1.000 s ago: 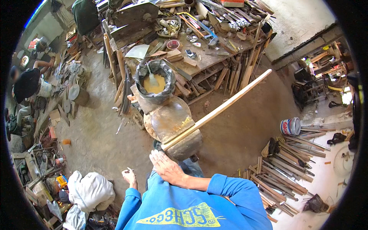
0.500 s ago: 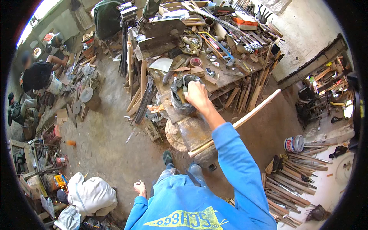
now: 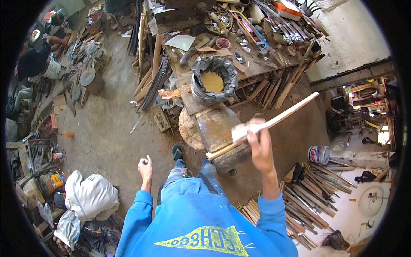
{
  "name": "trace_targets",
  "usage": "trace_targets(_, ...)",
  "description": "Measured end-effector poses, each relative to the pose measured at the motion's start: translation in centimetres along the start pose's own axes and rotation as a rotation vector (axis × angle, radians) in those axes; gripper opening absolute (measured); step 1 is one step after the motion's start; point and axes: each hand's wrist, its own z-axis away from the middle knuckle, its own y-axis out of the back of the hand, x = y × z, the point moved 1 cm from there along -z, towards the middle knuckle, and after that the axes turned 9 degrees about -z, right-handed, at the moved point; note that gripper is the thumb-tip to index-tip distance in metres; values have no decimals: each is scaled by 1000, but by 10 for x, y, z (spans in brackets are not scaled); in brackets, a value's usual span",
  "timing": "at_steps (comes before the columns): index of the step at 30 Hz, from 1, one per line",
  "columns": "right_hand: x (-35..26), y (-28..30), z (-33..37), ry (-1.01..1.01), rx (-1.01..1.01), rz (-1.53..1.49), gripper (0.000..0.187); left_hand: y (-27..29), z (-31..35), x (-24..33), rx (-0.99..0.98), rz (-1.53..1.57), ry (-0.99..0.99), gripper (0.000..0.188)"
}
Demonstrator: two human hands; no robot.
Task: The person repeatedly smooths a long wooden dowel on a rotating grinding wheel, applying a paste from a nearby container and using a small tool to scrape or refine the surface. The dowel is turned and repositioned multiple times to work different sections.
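My right hand is closed on a whitish, pad-like thing, smeared by motion, and presses it against a long pale wooden stick. The stick's near left end rests over a worn, brown-stained block; its other end sticks out to the right. Beyond the block stands a bucket lined with black plastic, with yellowish-brown contents. Low on the left, over the floor, my left hand pinches a small pale stub, apart from the stick.
A cluttered workbench fills the far side, with a blue hacksaw and a tape roll. Wooden strips and a white paint bucket lie at right. White sacks sit at left. Another person sits far left.
My right hand has left the bucket and come back toward me, onto the stick. The whitish thing now shows in it. My left hand has lifted slightly forward, and the view has shifted.
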Motion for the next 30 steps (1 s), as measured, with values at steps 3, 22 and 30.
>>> trace_targets(3,23,-3,64,-247,0,-173,25,-9,0,33,23,141,-138,31)
trace_targets(22,90,-26,140,146,-10,337,30,8,31,-20,-110,87,-5,38)
trace_targets(30,89,-29,138,165,10,337,31,10,37,-28,-141,37,56,37)
